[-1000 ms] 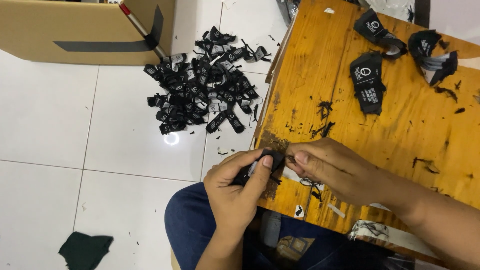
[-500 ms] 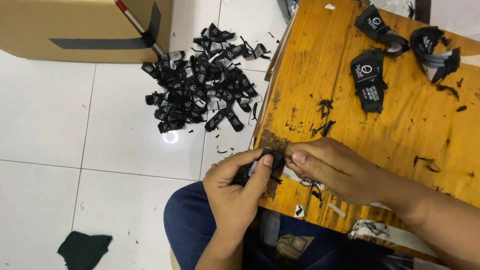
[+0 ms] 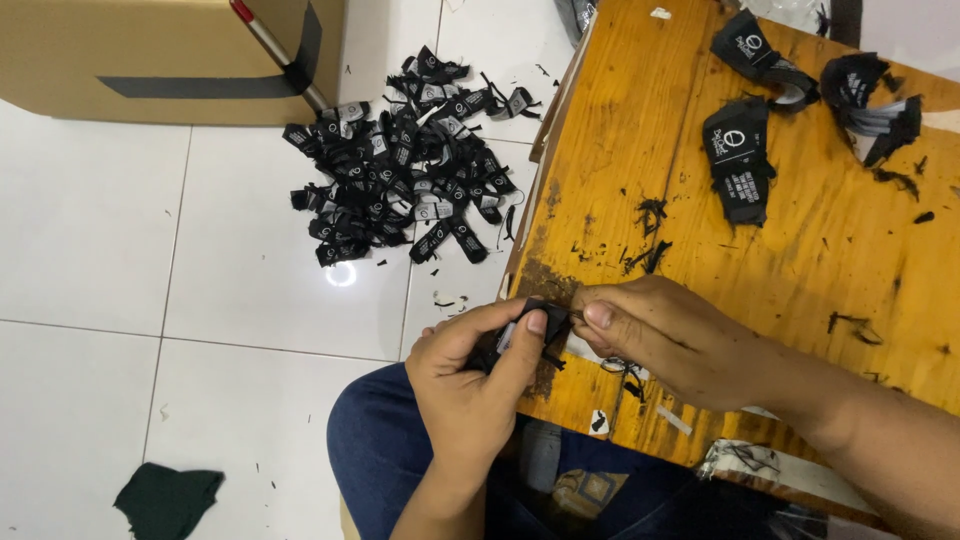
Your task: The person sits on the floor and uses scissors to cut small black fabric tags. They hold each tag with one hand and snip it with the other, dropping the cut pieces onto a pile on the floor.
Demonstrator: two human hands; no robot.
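Left hand (image 3: 465,385) and right hand (image 3: 672,335) meet at lower centre of frame, over near edge of wooden desk (image 3: 800,270). Both grips pressed together, pinching same small black label (image 3: 540,322) between thumbs and fingertips. Pile of black labels (image 3: 405,185) on white tiled floor (image 3: 120,250), upper centre. Cardboard box (image 3: 150,55) upper left. More black labels (image 3: 740,160) on desk, upper right. Dark green cloth scrap (image 3: 168,498) lower left.

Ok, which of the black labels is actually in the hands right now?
The small folded black label pinched between left hand and right hand at the table edge; the others lie loose on the tabletop or heaped on the floor.
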